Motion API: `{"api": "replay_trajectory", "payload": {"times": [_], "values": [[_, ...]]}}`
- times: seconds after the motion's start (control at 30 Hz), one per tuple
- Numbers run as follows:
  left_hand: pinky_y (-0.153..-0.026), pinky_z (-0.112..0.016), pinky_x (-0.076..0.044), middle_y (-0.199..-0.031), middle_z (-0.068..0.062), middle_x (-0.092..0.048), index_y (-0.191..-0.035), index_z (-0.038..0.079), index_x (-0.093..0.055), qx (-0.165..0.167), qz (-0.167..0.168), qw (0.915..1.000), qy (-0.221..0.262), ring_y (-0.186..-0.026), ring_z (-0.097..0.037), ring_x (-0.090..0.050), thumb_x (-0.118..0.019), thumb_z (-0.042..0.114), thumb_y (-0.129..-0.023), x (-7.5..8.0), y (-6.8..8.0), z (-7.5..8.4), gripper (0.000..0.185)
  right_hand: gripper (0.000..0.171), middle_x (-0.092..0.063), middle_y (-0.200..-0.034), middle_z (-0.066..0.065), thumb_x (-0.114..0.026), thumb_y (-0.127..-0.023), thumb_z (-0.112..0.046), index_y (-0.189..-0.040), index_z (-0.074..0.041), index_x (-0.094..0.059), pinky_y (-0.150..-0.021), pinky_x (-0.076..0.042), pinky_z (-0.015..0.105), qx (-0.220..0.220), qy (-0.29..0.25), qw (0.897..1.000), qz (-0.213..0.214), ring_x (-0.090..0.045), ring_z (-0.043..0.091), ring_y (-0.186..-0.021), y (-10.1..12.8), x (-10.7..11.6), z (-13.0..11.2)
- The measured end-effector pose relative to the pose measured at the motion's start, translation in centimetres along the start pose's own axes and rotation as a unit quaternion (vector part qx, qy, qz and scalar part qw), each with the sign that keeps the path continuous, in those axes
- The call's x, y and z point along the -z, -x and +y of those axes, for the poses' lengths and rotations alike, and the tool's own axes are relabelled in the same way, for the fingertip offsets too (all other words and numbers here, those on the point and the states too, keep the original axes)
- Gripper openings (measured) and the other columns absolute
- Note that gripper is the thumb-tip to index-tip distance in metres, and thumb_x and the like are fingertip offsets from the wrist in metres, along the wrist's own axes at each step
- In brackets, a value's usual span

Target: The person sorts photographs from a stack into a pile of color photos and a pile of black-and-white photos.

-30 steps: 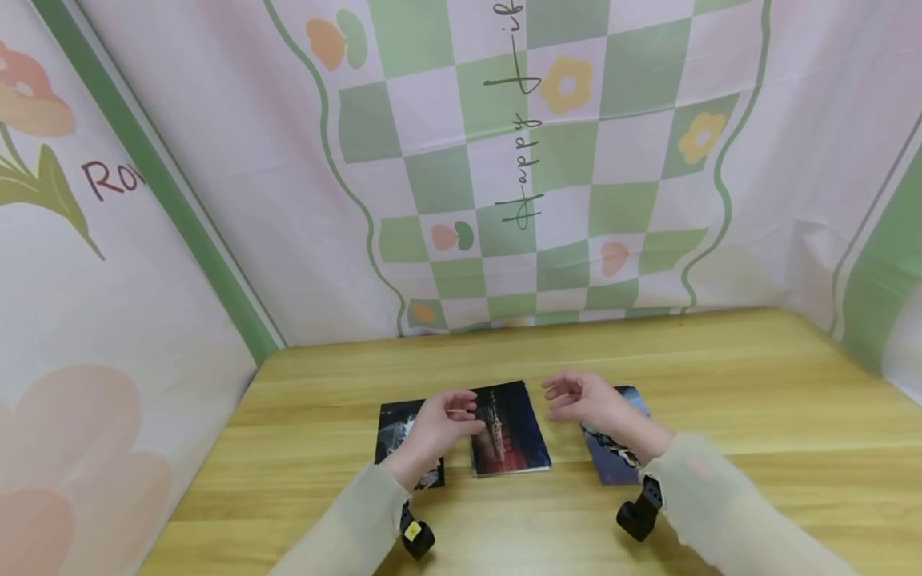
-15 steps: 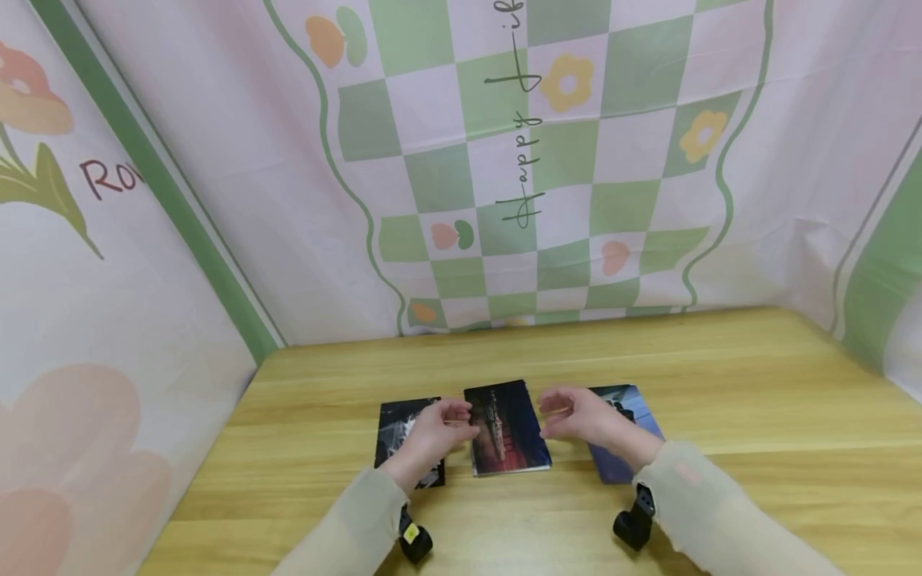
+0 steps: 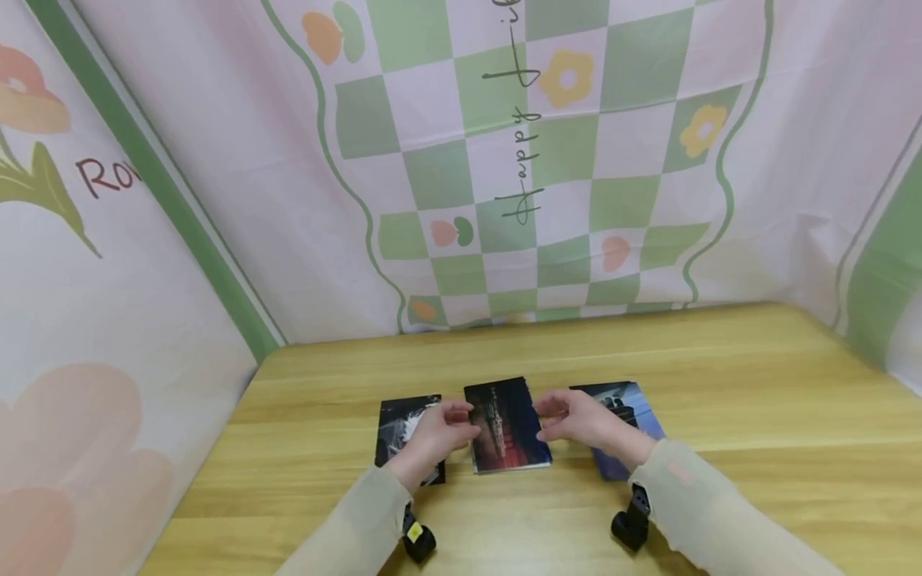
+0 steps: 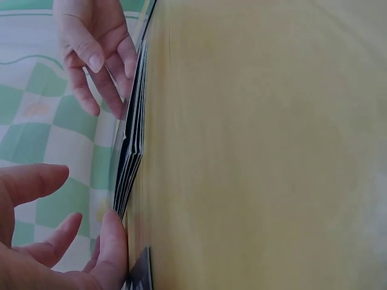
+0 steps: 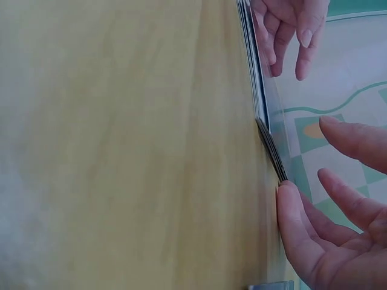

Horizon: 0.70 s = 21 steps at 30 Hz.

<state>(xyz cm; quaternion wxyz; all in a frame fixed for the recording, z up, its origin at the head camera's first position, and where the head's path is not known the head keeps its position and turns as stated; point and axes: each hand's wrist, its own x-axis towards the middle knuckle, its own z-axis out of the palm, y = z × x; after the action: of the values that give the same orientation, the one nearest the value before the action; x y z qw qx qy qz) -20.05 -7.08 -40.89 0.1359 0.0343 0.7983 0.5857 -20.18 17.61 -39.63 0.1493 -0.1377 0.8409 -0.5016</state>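
In the middle lies a small stack of dark picture cards (image 3: 506,428), the top one printed in black, blue and red. My left hand (image 3: 434,440) is at the stack's left edge; in the left wrist view its lower fingers (image 4: 112,244) reach the edge, thumb apart. At the right edge is my right hand (image 3: 579,418), with fingertips (image 5: 289,192) touching the stack's corner in the right wrist view. Neither hand grips anything. Beneath my left hand lies a black-and-white picture card (image 3: 394,424), partly hidden. A blue-and-dark picture card (image 3: 637,404) is partly covered by my right hand.
The cards lie on a wooden table (image 3: 526,528), its far edge against a cloth backdrop (image 3: 504,280) with green checks. Another cloth wall (image 3: 144,320) stands along the left. A black wrist camera (image 3: 631,528) hangs under the right sleeve, another (image 3: 419,544) under the left.
My right hand has moved left and slightly nearer, off the right card to the middle stack's edge. My left hand has drawn back slightly from over the stack to its left edge.
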Motion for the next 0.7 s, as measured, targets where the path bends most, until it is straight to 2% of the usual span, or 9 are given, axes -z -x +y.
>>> {"api": "replay_trajectory", "payload": {"times": [0.37, 0.7], "values": [[-0.089, -0.040, -0.054, -0.130, -0.023, -0.052, -0.128, -0.001, -0.052, -0.002, -0.006, 1.0000, 0.006, -0.112, -0.034, -0.057, -0.062, 0.007, -0.090, 0.21, 0.13, 0.12, 0.041, 0.046, -0.055, -0.122, 0.025, -0.070, -0.083, -0.006, -0.123, 0.007, -0.052, -0.083, -0.055, 0.041, -0.005, -0.006, 1.000, 0.011, -0.060, 0.036, -0.105, 0.07, -0.12, -0.06], [-0.089, -0.039, -0.054, -0.129, -0.022, -0.053, -0.127, -0.001, -0.052, 0.001, -0.002, 0.9999, 0.012, -0.110, -0.031, -0.059, -0.061, 0.007, -0.090, 0.23, 0.29, -0.01, 0.039, 0.045, -0.056, -0.121, 0.025, -0.069, -0.084, -0.007, -0.123, 0.007, -0.053, -0.081, -0.056, 0.040, -0.008, -0.006, 1.000, 0.016, -0.061, 0.034, -0.102, 0.12, -0.41, -0.27]]}}
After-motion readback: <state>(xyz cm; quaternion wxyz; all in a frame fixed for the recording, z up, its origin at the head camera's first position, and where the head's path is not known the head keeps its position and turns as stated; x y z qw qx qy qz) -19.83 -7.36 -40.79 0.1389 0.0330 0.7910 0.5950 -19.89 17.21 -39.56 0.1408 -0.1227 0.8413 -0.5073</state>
